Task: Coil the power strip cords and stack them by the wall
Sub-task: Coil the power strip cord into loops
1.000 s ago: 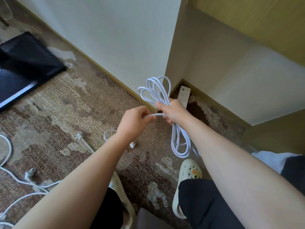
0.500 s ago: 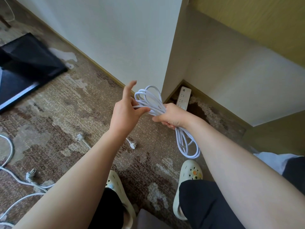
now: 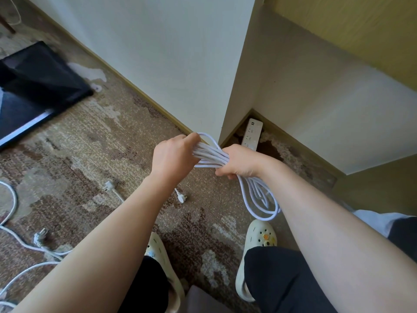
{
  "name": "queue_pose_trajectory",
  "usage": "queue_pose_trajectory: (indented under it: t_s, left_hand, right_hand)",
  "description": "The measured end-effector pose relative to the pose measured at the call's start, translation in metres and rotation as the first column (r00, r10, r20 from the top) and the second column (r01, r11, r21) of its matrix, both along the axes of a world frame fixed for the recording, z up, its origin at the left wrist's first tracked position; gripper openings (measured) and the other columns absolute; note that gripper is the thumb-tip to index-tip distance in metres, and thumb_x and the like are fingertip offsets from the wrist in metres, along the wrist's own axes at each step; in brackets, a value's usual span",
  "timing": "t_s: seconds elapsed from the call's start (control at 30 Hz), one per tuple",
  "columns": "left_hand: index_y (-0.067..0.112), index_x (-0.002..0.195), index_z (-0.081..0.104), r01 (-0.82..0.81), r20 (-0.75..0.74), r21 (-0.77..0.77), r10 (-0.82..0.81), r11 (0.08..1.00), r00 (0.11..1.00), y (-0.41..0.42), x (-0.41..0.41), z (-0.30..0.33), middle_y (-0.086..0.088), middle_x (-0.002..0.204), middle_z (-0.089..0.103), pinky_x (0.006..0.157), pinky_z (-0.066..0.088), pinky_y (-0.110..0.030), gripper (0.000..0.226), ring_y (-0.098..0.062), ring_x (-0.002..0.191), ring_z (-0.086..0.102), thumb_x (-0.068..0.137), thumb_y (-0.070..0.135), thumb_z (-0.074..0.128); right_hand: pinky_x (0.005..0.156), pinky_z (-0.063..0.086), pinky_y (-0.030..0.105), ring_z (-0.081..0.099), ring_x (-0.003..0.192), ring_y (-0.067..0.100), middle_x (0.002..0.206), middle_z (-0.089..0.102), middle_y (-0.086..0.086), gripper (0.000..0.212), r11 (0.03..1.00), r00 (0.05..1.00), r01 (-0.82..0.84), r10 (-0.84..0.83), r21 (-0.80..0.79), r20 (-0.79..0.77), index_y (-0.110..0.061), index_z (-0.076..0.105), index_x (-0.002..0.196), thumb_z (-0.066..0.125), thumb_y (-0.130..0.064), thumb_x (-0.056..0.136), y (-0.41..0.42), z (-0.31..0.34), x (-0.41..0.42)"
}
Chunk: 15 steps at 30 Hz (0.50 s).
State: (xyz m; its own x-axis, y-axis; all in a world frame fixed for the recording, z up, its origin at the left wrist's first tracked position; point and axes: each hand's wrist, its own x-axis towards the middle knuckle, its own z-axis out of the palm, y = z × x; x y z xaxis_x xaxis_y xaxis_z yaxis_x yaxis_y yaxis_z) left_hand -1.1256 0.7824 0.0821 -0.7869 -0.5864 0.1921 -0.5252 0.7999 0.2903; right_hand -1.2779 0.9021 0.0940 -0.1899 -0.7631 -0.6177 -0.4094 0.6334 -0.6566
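Both hands grip one white round power cord bundle (image 3: 211, 154), held above carpet | right hand (image 3: 240, 161) clenches middle, loops dangling | left hand (image 3: 172, 158) closed on upper strands

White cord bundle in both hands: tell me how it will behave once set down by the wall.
The cord bundle is probably floppy: its loops sag below the right hand. It likely springs loose without a tie, since both the right and left hand squeeze the strands together. It seems light.
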Motion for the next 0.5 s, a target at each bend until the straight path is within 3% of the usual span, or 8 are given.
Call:
queue_pose_trajectory:
  t_s: [0.1,0.23,0.37,0.5]
  left_hand:
    - [0.021,0.083,0.064,-0.064,0.021,0.035,0.063,0.997,0.998,-0.008,0.000,0.006,0.003,0.067,0.056,0.049,0.028,-0.024,0.007,-0.026,0.061,0.054,0.077,0.021,0.068]
    - [0.025,0.084,0.062,-0.108,0.004,0.115,0.108,0.988,0.994,-0.019,0.006,0.009,0.007,0.068,0.053,0.049,0.027,-0.025,0.006,-0.019,0.063,0.048,0.081,0.025,0.067]
    - [0.028,0.085,0.057,-0.020,-0.064,0.321,0.042,0.947,0.997,-0.022,0.006,0.009,0.008,0.077,0.057,0.057,0.038,-0.027,0.017,-0.016,0.071,0.055,0.079,0.028,0.073]
    - [0.029,0.122,0.054,-0.046,-0.107,0.521,0.119,0.852,0.987,-0.027,0.012,0.006,0.010,0.086,0.061,0.064,0.045,-0.018,0.054,-0.002,0.074,0.060,0.074,0.028,0.078]
  right_hand:
    - [0.061,0.043,0.028,0.055,0.063,0.017,0.070,0.059,0.004,0.018,0.999,0.992,0.032,-0.029,0.020,-0.125,-0.005,0.067,0.088,0.075,-0.020,0.082,0.003,-0.001,-0.007]
    - [0.063,0.043,0.033,0.057,0.067,0.020,0.074,0.062,0.002,0.012,0.993,0.949,0.111,-0.120,-0.048,-0.291,-0.019,0.064,0.083,0.071,-0.027,0.087,0.010,-0.002,-0.010]
    - [0.067,0.050,0.036,0.063,0.073,0.022,0.083,0.063,0.001,0.010,0.979,0.977,0.106,-0.135,-0.176,-0.162,-0.022,0.059,0.095,0.066,-0.029,0.094,0.016,-0.006,-0.003]
    - [0.073,0.048,0.038,0.062,0.082,0.021,0.089,0.065,0.000,0.008,0.959,0.975,0.129,-0.169,-0.252,-0.143,-0.027,0.059,0.102,0.062,-0.033,0.096,0.012,-0.009,-0.004]
